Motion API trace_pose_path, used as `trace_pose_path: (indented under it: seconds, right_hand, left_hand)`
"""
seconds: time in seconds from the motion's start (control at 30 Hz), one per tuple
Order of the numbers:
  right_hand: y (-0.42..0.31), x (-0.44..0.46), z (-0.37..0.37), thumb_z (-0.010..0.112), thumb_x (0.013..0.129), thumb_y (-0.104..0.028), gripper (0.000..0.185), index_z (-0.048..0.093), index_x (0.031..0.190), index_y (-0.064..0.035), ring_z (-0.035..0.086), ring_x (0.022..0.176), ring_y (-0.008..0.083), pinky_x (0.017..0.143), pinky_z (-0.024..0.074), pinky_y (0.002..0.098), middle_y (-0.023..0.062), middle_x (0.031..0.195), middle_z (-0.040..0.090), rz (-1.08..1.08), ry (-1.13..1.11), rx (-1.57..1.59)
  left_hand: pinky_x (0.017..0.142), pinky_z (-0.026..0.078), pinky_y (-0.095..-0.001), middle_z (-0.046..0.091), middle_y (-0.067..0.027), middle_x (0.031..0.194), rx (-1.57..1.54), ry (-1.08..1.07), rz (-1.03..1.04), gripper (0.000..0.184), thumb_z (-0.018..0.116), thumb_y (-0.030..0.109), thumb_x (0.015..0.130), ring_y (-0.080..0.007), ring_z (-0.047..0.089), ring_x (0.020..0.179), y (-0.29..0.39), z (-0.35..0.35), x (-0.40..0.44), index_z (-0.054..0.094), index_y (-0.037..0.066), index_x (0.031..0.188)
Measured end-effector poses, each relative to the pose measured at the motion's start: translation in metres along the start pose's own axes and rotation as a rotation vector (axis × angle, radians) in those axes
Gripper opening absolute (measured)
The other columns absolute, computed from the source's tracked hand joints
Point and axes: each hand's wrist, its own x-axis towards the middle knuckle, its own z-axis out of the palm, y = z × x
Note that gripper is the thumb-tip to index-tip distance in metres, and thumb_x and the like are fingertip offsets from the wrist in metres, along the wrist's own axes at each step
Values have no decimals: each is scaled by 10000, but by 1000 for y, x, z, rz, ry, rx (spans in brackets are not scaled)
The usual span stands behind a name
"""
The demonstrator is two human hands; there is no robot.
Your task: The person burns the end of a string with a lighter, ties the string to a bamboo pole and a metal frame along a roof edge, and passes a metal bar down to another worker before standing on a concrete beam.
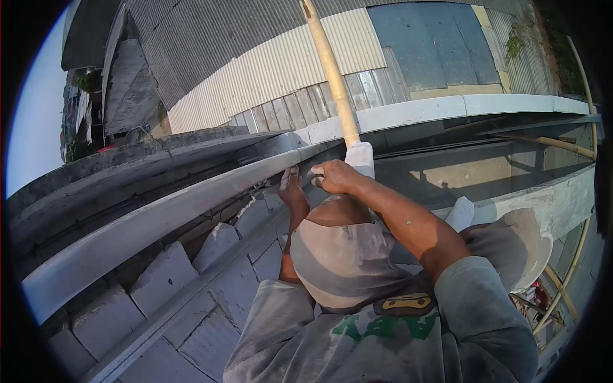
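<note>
My left hand [291,184] reaches up to the lower edge of a long grey strip [159,207], smooth and slightly curved. Its fingers are bunched together at that edge, and whatever they pinch is too small or hidden to name. Just to the right, my right hand [332,175] is closed, thumb and fingers curled toward the far end of the strip. What lies inside its grip cannot be made out. Beneath the strip run pale wall blocks [163,274] with a rough, broken upper edge. A white-covered foot [361,157] rests close to my right hand.
A bamboo pole [332,73] rises beyond that foot. Corrugated roofing [274,70] lies ahead, with a pale ledge [440,108] in front. To the right is a deep recess [472,169]. A white bucket [539,262] and more bamboo poles [560,290] stand lower right.
</note>
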Motion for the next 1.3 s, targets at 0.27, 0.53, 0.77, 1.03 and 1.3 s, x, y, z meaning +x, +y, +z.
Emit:
trace_pose_path:
  seconds: [0.27,0.53,0.77,1.03,1.3]
  right_hand:
    - [-33,42,15,586,748,-286,500,562,1236,-180,611,971,335,837,484,409,200,1013,638,-161,-238,-140]
    - [-20,33,8,599,743,-253,295,666,995,-115,614,918,345,795,480,429,170,964,650,-106,-261,-330]
    - [38,13,9,569,788,-146,125,652,852,-78,617,821,378,721,474,441,156,819,652,-108,174,150]
    - [13,40,-13,546,790,-111,142,663,863,-75,643,810,337,731,497,409,171,817,662,21,312,-214]
    - [-14,64,-33,638,707,-125,187,696,875,-65,661,854,318,777,515,405,163,856,678,103,214,-426]
  left_hand:
    - [803,443,-244,631,-116,1081,482,-111,465,358,588,96,878,-163,587,966,-12,-5,-25,548,-54,1200]
    - [824,449,-264,597,-137,1138,459,-140,533,366,559,78,884,-185,578,977,-15,-4,-24,525,-71,1216]
    - [915,423,-327,558,-169,1176,505,-116,386,426,645,80,828,-218,525,1099,-1,-12,-3,518,-60,1209]
    - [918,424,-323,562,-158,1183,378,-189,353,584,770,146,751,-208,539,1075,15,15,8,507,-46,1237]
    - [870,461,-334,648,-142,1036,666,-119,471,490,790,173,726,-211,617,959,8,5,21,594,-26,1129]
